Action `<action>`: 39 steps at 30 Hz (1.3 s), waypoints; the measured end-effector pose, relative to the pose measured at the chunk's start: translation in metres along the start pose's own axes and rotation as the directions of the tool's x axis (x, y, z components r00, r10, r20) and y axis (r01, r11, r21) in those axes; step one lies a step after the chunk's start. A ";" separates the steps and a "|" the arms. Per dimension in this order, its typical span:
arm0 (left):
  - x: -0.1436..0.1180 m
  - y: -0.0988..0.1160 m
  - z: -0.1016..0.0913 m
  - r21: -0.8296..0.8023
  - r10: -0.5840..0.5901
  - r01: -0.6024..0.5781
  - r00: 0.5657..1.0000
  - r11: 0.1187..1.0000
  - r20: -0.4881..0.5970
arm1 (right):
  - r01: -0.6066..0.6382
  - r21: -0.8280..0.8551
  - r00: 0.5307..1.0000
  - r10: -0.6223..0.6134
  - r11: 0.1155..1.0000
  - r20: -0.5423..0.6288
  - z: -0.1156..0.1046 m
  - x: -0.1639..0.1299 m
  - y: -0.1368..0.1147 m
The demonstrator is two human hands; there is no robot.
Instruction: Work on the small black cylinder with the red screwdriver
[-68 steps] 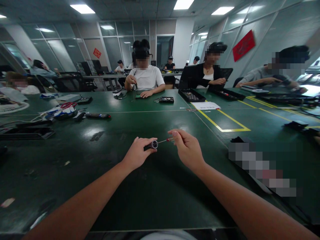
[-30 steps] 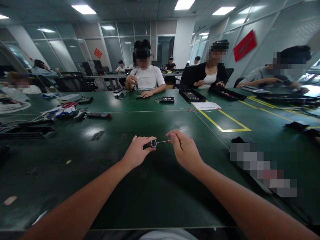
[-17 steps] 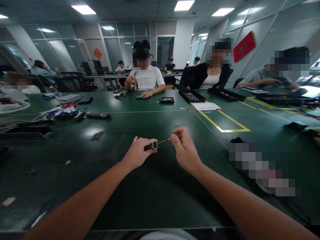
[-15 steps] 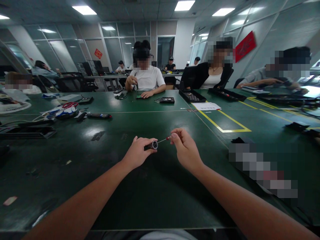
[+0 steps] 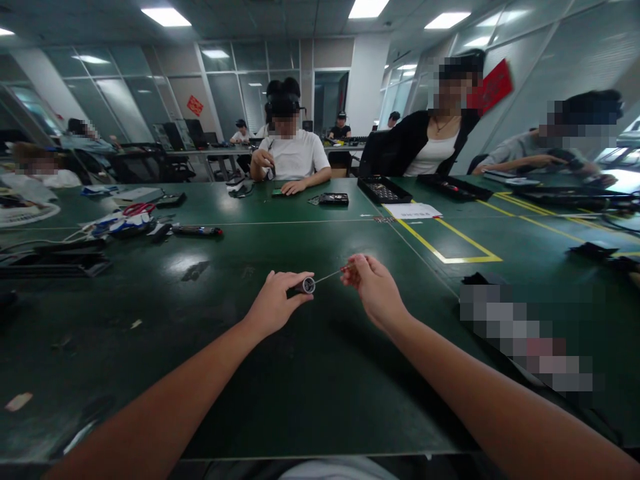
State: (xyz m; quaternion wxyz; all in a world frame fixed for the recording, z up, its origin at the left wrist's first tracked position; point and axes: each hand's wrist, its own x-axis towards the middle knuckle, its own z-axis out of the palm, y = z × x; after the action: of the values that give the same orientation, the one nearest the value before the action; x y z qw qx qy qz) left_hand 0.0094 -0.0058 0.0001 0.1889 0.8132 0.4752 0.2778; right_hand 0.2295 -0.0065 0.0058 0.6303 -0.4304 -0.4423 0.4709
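Between the thumb and fingers of my left hand (image 5: 273, 303) is a short dark cylinder (image 5: 309, 285) with a silvery ring at its open end. That end faces right and toward me. My right hand (image 5: 373, 283) is closed around the red handle of a thin screwdriver (image 5: 327, 275). Its slim metal shaft slants down to the left and reaches the cylinder's rim; whether the tip is inside cannot be made out. Both hands are above the green table (image 5: 320, 400).
Scissors (image 5: 139, 209), cables and a dark pen-like tool (image 5: 197, 231) lie at the left. A pixelated dark-edged item (image 5: 525, 340) is at the right. Parts trays (image 5: 385, 191) and a paper sheet (image 5: 413, 211) lie farther back. Several people sit around.
My right hand has turned slightly and its fingers have shifted on the screwdriver handle. The left hand with the cylinder is almost still. A person across the table has leaned to the right and risen.
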 end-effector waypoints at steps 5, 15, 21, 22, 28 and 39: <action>0.000 0.002 0.001 -0.002 -0.010 0.010 1.000 1.000 -0.008 | 0.175 -0.271 0.984 -0.161 0.947 0.075 0.001 -0.009 -0.003; 0.000 0.003 0.001 -0.004 -0.043 0.042 0.998 0.999 -0.036 | 0.333 -0.477 0.943 -0.295 0.813 0.155 0.004 -0.023 -0.017; 0.000 0.001 0.000 -0.019 -0.047 0.046 0.998 0.999 -0.052 | 0.391 -0.481 0.919 -0.305 0.785 0.248 0.002 -0.025 -0.018; 0.000 0.001 0.000 -0.019 -0.049 0.048 0.997 0.999 -0.056 | 0.406 -0.482 0.912 -0.310 0.776 0.270 0.002 -0.025 -0.018; 0.000 -0.001 0.001 -0.060 -0.041 0.038 0.998 0.997 -0.057 | 0.396 -0.523 0.918 -0.326 0.755 0.225 0.002 -0.026 -0.019; 0.000 0.000 0.003 -0.155 0.012 -0.017 0.999 0.988 -0.032 | 0.408 -0.506 0.910 -0.296 0.760 0.290 0.003 -0.029 -0.020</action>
State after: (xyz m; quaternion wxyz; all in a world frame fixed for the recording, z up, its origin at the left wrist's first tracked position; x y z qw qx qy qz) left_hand 0.0114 -0.0059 -0.0022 0.2423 0.7952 0.4490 0.3277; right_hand 0.2256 -0.0383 0.0212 0.5094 -0.4558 -0.6915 0.2335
